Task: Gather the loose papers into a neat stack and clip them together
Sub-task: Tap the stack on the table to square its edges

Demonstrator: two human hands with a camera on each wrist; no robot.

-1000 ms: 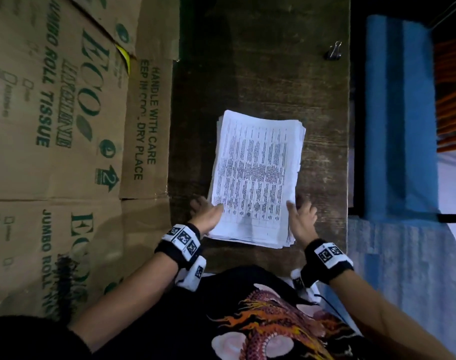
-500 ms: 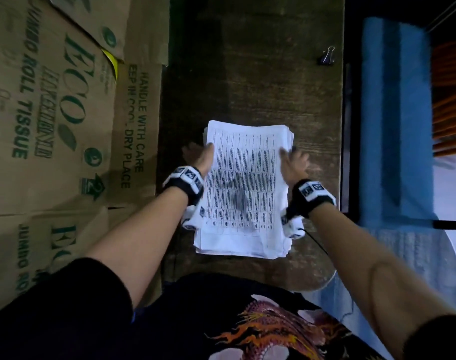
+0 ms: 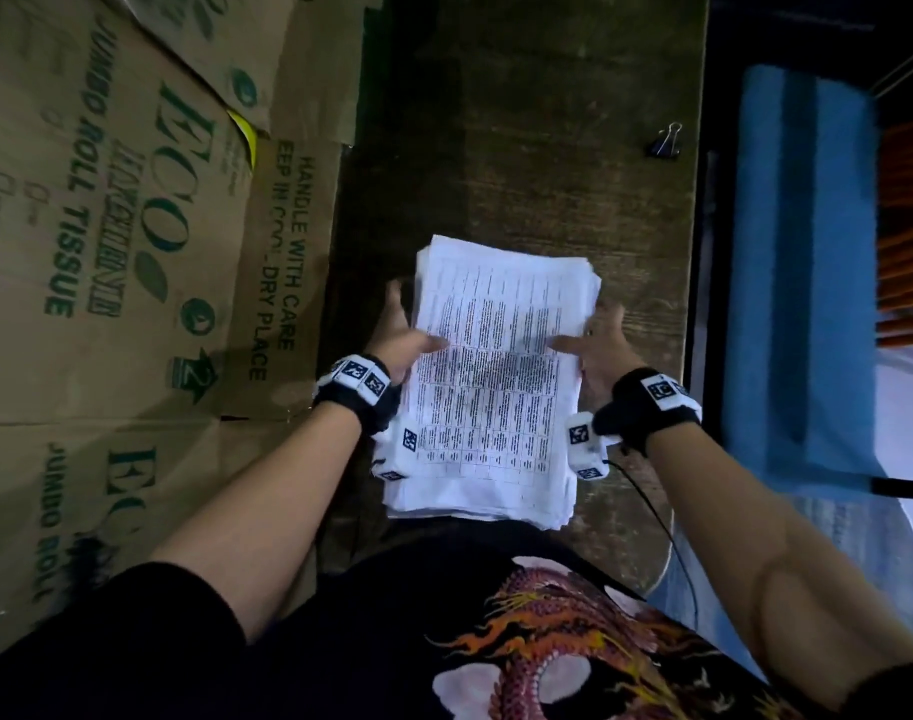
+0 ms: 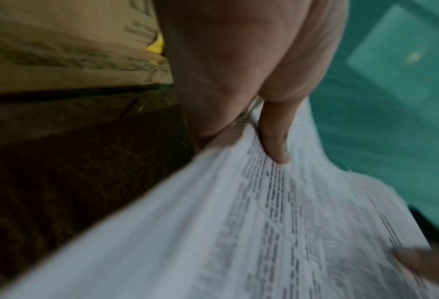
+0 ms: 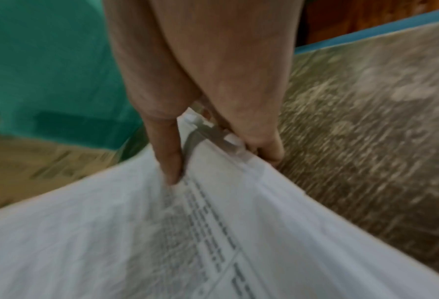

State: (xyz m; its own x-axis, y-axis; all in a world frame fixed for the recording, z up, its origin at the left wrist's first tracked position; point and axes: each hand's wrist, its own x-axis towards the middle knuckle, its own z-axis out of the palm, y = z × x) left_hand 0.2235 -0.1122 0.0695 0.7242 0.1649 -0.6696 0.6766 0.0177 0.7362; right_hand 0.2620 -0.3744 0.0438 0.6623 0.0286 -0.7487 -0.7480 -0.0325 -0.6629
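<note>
Both hands now have the stack of papers (image 3: 496, 387) clamped from either side — the left hand (image 3: 397, 337) takes the left long edge with its thumb laid across the top sheet and its fingers going under, and the right hand (image 3: 599, 345) does the same along the right edge. Half a second back the hands were only pressed against the sides; now each grip is a real pinch, thumb on top, fingers beneath. The wrist views show the sheets bowing upward under the thumbs, so the stack looks partly raised off the table (image 3: 547, 148), though its near end hangs over the table's near edge, close to the person's chest. The edges are still fanned a little. The binder clip (image 3: 666, 141) sits untouched by the far right edge, well apart from the papers. Flattened cardboard boxes (image 3: 132, 252) lie along the left edge.
</note>
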